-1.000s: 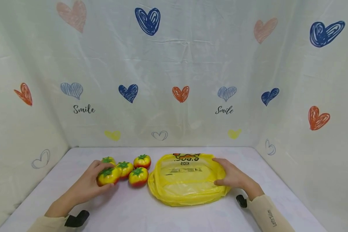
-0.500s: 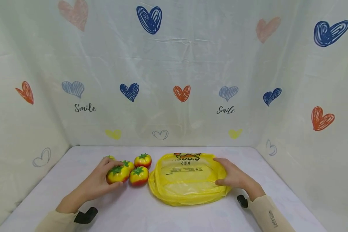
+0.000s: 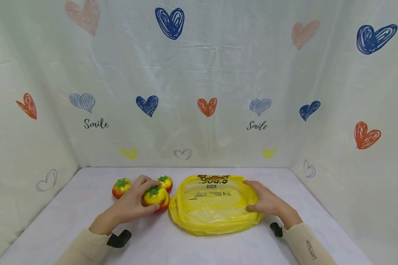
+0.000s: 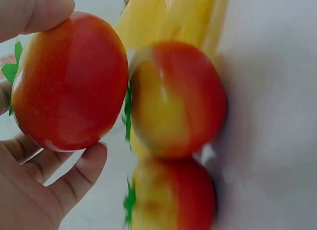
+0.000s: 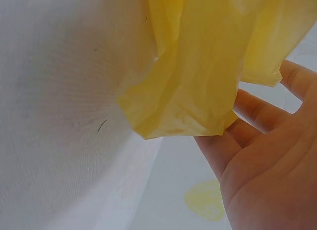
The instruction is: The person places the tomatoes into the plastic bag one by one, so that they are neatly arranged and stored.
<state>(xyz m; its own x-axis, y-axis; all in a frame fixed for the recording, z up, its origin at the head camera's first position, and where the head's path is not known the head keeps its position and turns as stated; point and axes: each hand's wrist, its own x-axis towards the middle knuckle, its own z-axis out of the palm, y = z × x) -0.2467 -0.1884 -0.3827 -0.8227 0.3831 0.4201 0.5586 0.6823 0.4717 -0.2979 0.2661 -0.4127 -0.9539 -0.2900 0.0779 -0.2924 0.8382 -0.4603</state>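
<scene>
My left hand grips a yellow-and-red toy tomato with a green stem, held just above the table beside a flat yellow plastic bag. In the left wrist view my thumb and fingers curl round that tomato, with two more tomatoes beside it. Another tomato lies apart to the left and one sits behind my hand. My right hand rests on the bag's right edge with fingers fairly straight; the bag's rim lies against those fingers.
The white table is closed in by a cloth backdrop printed with hearts on the left, back and right. Bare table surface lies in front of the bag and at the left.
My left hand has lifted one tomato from the left of the cluster and carried it right, towards the bag. The right hand and the bag have stayed in place.
</scene>
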